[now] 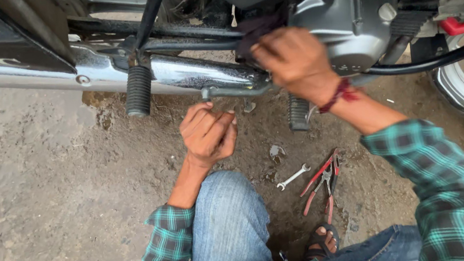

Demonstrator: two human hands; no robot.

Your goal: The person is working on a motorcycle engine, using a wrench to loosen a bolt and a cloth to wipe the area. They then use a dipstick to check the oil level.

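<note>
Knee: denim-clad knee (226, 222) is raised in the foreground, with a sandalled foot (323, 241) beside it.
Tools: small spanner (293, 177) and red-handled pliers (321, 187) lie unused on the dirt ground (38, 183).
Left hand: left hand (208, 134) hovers below the exhaust pipe (192, 72), its fingers curled in, holding nothing visible.
Right hand: right hand (295, 62) presses a dark cloth (253, 29) against the engine casing (347, 34), fingers clenched on it.
Progress: wiping appears underway; casing still dull.
</note>
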